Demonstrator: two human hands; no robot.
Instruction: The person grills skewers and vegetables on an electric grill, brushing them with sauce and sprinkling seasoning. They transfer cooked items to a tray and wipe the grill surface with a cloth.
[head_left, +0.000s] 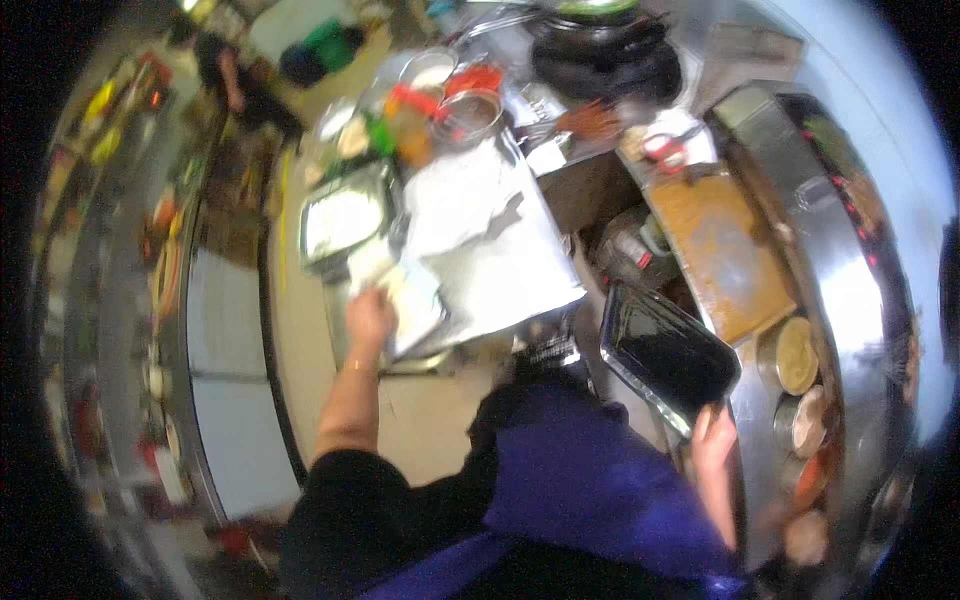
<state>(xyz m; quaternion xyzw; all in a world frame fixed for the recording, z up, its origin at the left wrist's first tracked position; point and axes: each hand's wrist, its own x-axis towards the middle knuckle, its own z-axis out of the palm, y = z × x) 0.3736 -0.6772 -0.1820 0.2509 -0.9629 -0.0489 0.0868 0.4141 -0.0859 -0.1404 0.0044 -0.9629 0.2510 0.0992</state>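
Observation:
On the right, my right hand (712, 431) is shut on the near corner of a dark rectangular tray (667, 352), which is tilted beside the counter. My left hand (369, 319) is at the near left corner of the work table, over a pale flat item (412, 300); blur hides whether the fingers grip it. Beyond that hand sits a rectangular container with white contents (345, 217). White sheets or cloths (457, 199) lie across the bright metal table top (510, 277).
Metal bowls (469, 116) and colourful items crowd the table's far end, near a large black wok (607, 56). An orange-brown stained board (724, 247) and round containers (796, 356) line the right counter. Another person (232, 82) stands at the upper left, beside long shelving.

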